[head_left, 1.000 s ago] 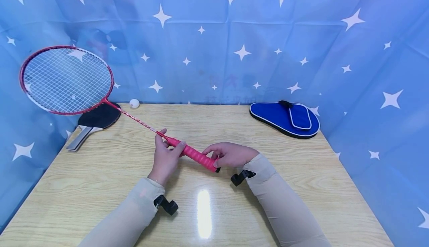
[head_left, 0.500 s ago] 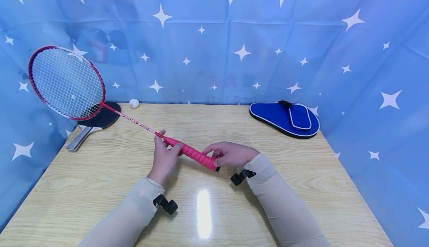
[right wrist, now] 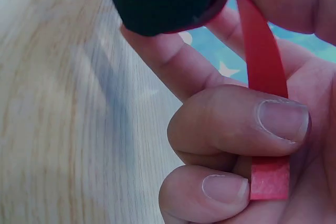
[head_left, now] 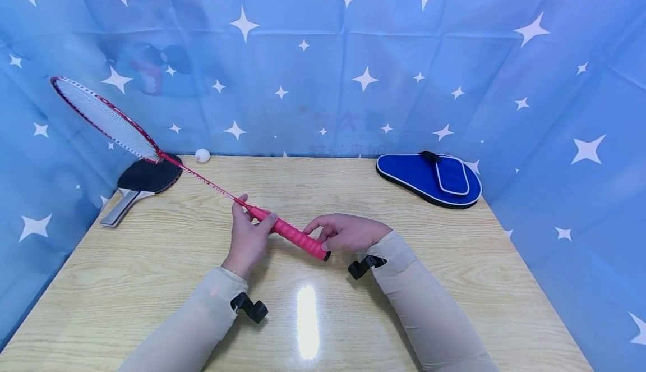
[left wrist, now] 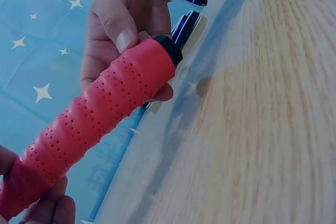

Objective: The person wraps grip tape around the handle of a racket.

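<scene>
A red badminton racket [head_left: 202, 179] slants across the head view, its head up at the left and seen nearly edge-on. My left hand [head_left: 248, 243] grips it where the shaft meets the pink-red handle, thumb on top. At the butt end, my right hand [head_left: 353, 233] pinches the handle with thumb and fingers. The handle's perforated grip tape [left wrist: 97, 106] winds in ridges up to a black butt cap [left wrist: 169, 50]. In the right wrist view, a loose red tape end [right wrist: 262, 61] hangs from beside the cap and passes behind two curled fingers against the palm.
A black table tennis bat [head_left: 151, 174] lies at the back left, partly under the racket's line in view. A white ball [head_left: 202, 155] sits by the back edge. The blue bat case [head_left: 424, 175] lies back right on the wooden table [head_left: 404, 304]. Starry curtains enclose the table.
The racket has turned about its shaft, its strung head going from broad-faced to nearly edge-on. Both hands stay at about the same places on the handle.
</scene>
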{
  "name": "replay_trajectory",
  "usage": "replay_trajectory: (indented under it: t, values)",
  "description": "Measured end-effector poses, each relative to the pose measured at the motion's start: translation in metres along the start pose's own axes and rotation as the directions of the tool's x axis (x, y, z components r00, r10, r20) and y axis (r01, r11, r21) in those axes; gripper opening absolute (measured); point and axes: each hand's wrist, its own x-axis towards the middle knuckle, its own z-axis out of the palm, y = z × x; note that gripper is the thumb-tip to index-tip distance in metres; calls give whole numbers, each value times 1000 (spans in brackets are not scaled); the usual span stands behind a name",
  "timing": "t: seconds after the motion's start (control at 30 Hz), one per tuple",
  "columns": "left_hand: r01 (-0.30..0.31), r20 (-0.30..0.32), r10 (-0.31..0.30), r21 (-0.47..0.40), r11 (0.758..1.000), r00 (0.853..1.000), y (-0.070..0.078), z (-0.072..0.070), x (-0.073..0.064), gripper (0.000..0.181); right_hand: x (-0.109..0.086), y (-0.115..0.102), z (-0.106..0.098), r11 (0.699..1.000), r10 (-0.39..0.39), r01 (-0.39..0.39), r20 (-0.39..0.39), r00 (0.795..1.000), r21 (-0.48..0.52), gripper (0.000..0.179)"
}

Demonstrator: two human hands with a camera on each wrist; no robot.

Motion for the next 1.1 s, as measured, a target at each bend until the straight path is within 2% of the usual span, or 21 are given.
replay_trajectory:
  t: [0.27,0.63,0.9,1.1]
  values:
    - [-23,21,23,-8,1000,1000,-1,-1,1,85,0,-1,0,1000,9,-9,-2,1000,-2,47]
    - [-17,17,17,39,999,1000,0,-2,0,81,-2,-1,0,1000,4,-4,-16,1000,-8,48]
    - [-18,13,18,18,1000,1000,1,-3,0,81,-2,-1,0,999,36,-37,-32,999,-20,50]
    - [-12,28,11,26,1000,1000,1,-3,0,82,0,0,2,999,30,-32,-32,999,-38,53]
